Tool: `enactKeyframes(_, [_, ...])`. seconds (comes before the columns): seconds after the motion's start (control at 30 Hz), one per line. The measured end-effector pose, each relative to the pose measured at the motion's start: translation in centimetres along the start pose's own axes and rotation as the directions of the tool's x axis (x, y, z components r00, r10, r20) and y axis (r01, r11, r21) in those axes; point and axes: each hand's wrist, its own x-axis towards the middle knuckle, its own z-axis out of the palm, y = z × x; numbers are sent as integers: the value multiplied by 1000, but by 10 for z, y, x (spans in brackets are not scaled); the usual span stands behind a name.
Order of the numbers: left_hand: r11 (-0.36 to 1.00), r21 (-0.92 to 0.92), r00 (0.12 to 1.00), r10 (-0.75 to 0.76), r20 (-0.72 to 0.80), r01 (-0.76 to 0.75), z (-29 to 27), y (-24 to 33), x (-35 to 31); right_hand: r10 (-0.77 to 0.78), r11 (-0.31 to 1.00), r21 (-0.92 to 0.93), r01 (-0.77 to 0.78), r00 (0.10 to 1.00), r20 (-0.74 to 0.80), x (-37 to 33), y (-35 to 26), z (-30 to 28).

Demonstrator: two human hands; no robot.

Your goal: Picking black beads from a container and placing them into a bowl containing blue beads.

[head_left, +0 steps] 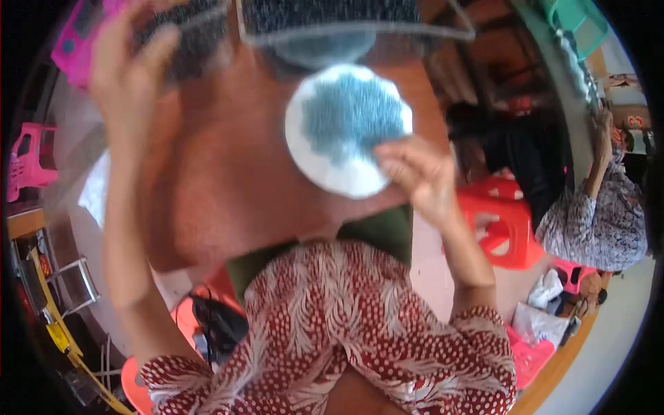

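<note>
A white scalloped plate (315,163) lies on the brown wooden table, with a heap of tiny blue-grey pieces (356,111) spread over it. My right hand (418,173) is at the plate's near right edge, thumb and fingers pinched together over the rim. What the pinch holds, if anything, is too small to make out. Raised at the far left, my left hand (131,69) is smeared by motion. It is beside a dark speckled container (190,38), and I cannot tell whether it touches it.
Behind the plate stands a clear-rimmed tray (360,29) of dark grains. The brown table (221,180) reaches almost to my lap. A red stool (508,221) stands to the right, a pink chair (34,162) to the left. Another person (598,221) sits at the far right.
</note>
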Motion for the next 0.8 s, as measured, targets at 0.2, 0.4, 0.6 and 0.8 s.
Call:
enactKeyframes(0.2, [762, -251, 723, -374, 581, 597, -1, 96, -76, -352, 919, -228, 322, 930, -103, 55, -39, -26])
enactKeyframes(0.4, [454, -468, 648, -446, 617, 758, 36, 108, -123, -457, 834, -298, 464, 884, 99, 184, -63, -37])
enactKeyframes(0.6, [757, -418, 850, -341, 402, 502, 55, 85, -129, -295, 732, -464, 499, 846, 444, 280, -16, -11])
enactKeyframes(0.8, [821, -382, 885, -289, 364, 425, 55, 76, -124, -113, 719, -451, 530, 728, 676, 289, -21, 27])
